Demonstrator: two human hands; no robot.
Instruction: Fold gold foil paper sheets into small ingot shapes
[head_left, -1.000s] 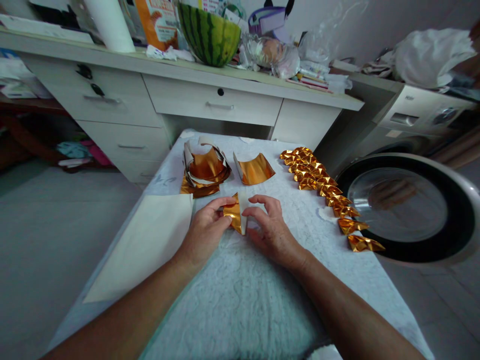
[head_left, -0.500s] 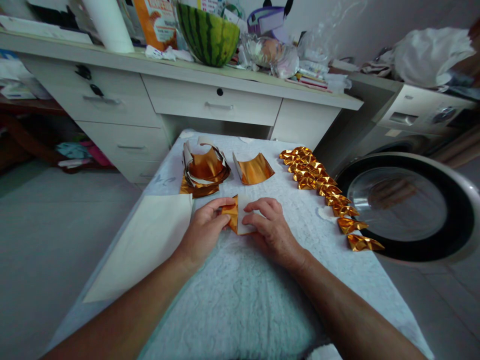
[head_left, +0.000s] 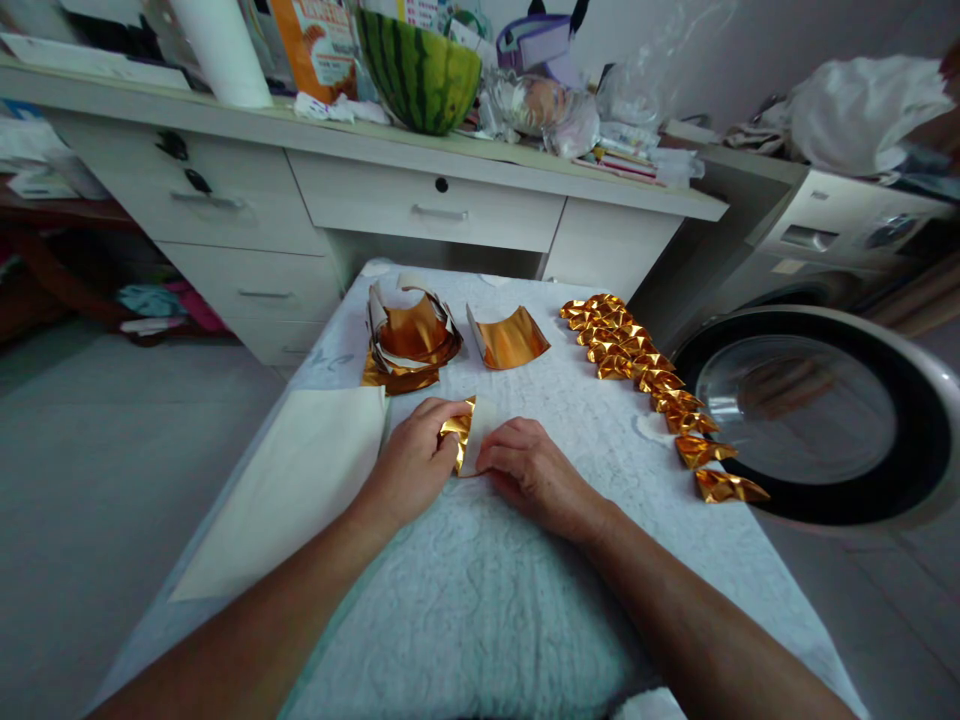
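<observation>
Left hand (head_left: 411, 454), nearly closed, pinches a folded gold-and-white foil sheet (head_left: 466, 438) between the side edges of the pale cloth-covered surface (head_left: 450, 600), while the right hand (head_left: 541, 478) has just curled against the sheet's right border, grip hidden, apparently steadying it.

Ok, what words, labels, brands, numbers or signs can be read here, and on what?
No text reads for certain.
Orange packet: print, too blurred.
Washing machine: small brand mark, too blurred.
Sheet behind the watermelon: coloured print, too blurred.
Gold paper: no lettering visible.
</observation>
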